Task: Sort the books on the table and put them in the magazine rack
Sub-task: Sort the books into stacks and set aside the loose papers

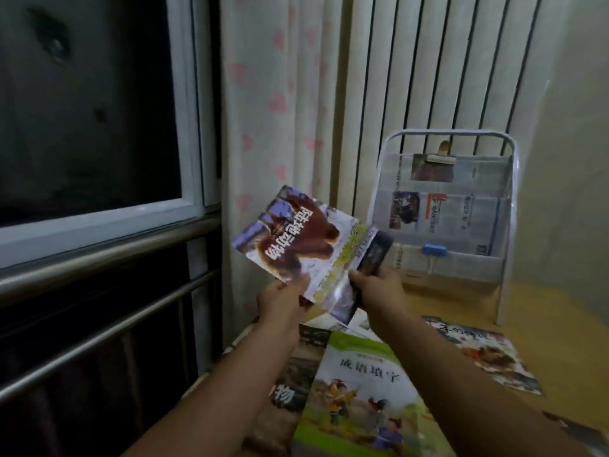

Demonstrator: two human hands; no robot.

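Fingers of my left hand [280, 300] curl around the lower corner of the bear-cover book [290, 240], thumb on its face, so the book stands raised above the table [540, 311], tilted, its title upside down to me. Just beside it, my right hand [379, 291] grips the bottom edges of a yellow-green book [342, 265] and a dark book [374, 252], fanned behind the first. Below my forearms, a green-cover book [359, 387] and others lie flat on the table. I see the magazine rack [445, 206] upright beyond my right hand, newspapers in its pockets.
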